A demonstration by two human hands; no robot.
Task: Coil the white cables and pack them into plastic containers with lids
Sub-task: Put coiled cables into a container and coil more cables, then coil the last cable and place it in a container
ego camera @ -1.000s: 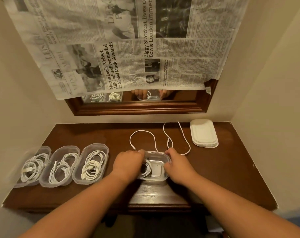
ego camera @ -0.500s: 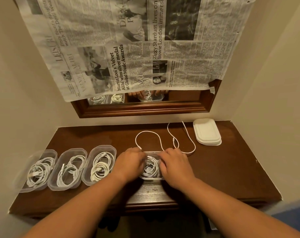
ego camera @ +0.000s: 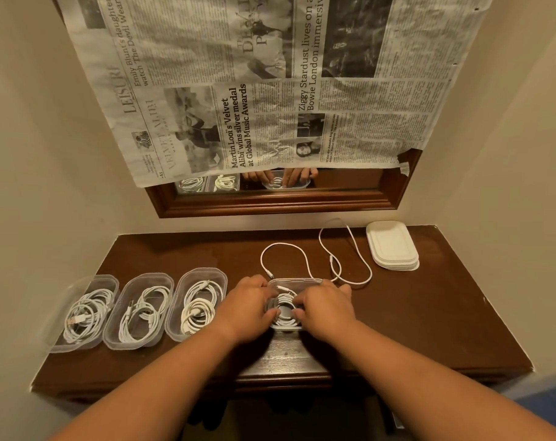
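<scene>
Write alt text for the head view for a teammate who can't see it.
The left hand and right hand hold a coiled white cable inside an open clear container on a wooden table. To its left stand three open containers already holding coils; behind lie two loose white cables and a stack of white lids.

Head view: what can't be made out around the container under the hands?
All in the head view:
- Coil: mostly hidden by left hand and right hand; grip unclear.
- Loose cable: near end runs behind the right hand.
- Lids: count too small to tell.
- Leftmost container: blurred at the lens edge.
</scene>
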